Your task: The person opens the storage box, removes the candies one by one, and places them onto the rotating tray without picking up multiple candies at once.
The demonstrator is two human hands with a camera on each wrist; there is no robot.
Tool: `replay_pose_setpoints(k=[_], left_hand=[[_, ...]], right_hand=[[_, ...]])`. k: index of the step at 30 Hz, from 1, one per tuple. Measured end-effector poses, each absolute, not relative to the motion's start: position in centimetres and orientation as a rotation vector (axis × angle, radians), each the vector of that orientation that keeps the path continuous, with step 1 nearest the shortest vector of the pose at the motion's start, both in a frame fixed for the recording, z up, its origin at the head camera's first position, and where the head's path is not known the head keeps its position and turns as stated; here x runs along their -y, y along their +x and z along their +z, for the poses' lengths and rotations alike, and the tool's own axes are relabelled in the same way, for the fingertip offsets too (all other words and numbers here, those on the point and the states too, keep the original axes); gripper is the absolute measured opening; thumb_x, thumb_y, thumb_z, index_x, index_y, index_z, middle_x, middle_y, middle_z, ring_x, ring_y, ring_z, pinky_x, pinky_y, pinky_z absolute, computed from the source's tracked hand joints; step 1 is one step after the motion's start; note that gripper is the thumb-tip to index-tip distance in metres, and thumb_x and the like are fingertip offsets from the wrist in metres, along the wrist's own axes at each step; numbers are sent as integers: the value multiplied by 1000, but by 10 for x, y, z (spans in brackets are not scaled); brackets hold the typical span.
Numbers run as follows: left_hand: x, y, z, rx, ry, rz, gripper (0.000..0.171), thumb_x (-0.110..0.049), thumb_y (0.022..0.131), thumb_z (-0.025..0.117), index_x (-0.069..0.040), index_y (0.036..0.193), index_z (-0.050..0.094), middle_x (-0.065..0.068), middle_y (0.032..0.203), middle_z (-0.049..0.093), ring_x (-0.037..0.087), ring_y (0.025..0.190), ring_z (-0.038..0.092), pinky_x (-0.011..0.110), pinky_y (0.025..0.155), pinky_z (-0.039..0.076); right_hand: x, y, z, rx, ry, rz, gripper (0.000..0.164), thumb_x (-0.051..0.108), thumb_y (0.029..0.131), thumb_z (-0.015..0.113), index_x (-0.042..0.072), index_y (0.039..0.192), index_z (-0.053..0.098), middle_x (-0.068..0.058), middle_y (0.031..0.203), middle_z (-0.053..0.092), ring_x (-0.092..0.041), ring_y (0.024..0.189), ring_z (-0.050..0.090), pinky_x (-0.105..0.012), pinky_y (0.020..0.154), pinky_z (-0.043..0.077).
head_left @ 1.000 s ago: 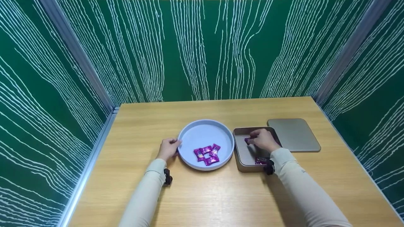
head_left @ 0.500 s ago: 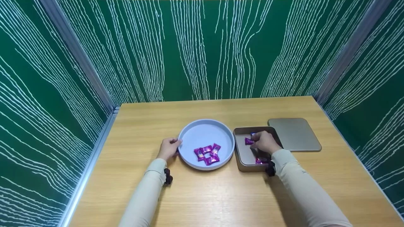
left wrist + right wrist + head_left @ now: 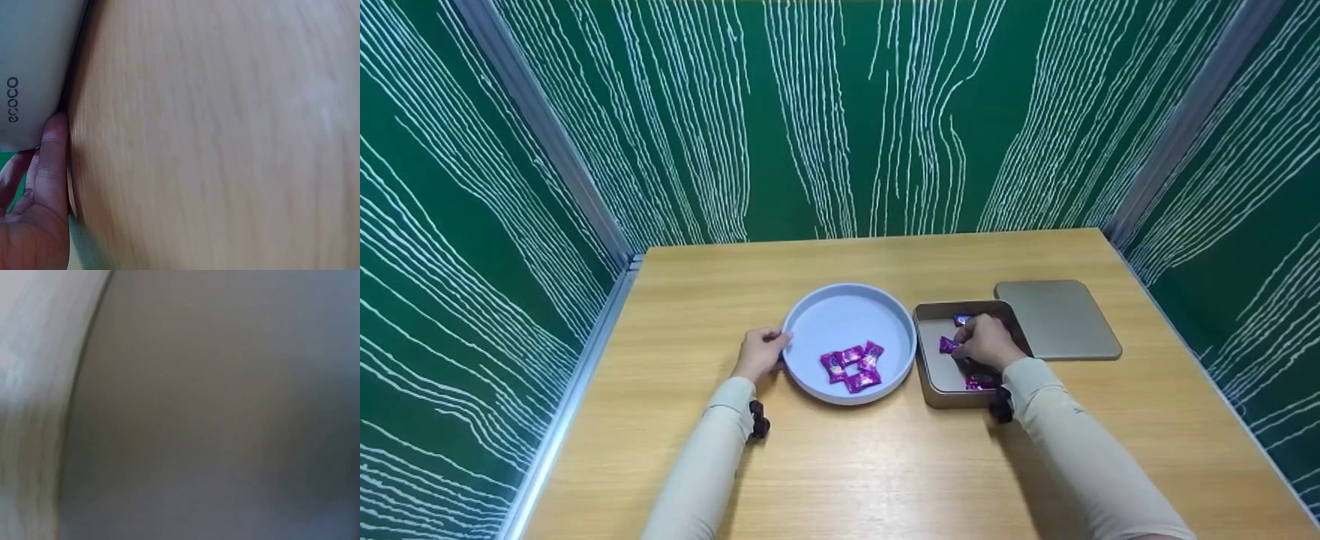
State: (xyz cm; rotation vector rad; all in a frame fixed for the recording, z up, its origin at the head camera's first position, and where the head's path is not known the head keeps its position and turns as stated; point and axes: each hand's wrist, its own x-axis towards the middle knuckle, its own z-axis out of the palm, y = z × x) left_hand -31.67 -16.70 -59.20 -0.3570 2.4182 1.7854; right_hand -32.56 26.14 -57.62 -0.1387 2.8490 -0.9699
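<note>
A pale blue round plate (image 3: pixel 840 315) with a raised rim holds several purple wrapped candies (image 3: pixel 862 382). At its left edge my left hand (image 3: pixel 760 352) grips the rim; in the left wrist view its fingers (image 3: pixel 53 163) press against the plate's side (image 3: pixel 28 67), lettered "ecoco". My right hand (image 3: pixel 988 341) reaches into a square metal tin (image 3: pixel 956 400) right beside the plate. Its fingertips pinch a purple candy (image 3: pixel 947 345) inside. Near the tin's front wall lies another purple candy (image 3: pixel 976 382), and a blue-wrapped one (image 3: pixel 961 319) at the back, both partly hidden by the hand.
The tin's flat lid (image 3: pixel 1061 321) lies on the wooden table (image 3: pixel 855 465) behind and right of the tin. Green walls (image 3: pixel 877 112) with white streaks enclose the back and sides. The right wrist view is a blurred close-up of the tin (image 3: pixel 185 394).
My right hand has shifted slightly toward the front of the tin with the purple candy, and the blue candy behind it has come into sight. The left hand stays at the plate.
</note>
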Motion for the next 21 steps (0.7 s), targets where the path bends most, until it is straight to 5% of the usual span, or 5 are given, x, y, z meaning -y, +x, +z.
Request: replay_pose_setpoints(k=[9,21], left_hand=[[168,-316,-594,-2418,-328,1821,28,-17,106,70,5,123,76,13,106,75,14,82,69,26,65,65],[167,-317,-593,-2421,-340,1827,27,-18,106,71,5,122,75,13,105,73,14,80,67,25,63,62]], right_hand=[[-263,-322,-573,-2833,-113,-1034,16,8,81,90,4,81,75,-5,81,73,-20,80,65,-28,71,50],[-249,-321,-551,-2828,-81,-1211,19,10,88,83,0,103,78,-14,99,77,-24,89,68,-26,76,53]])
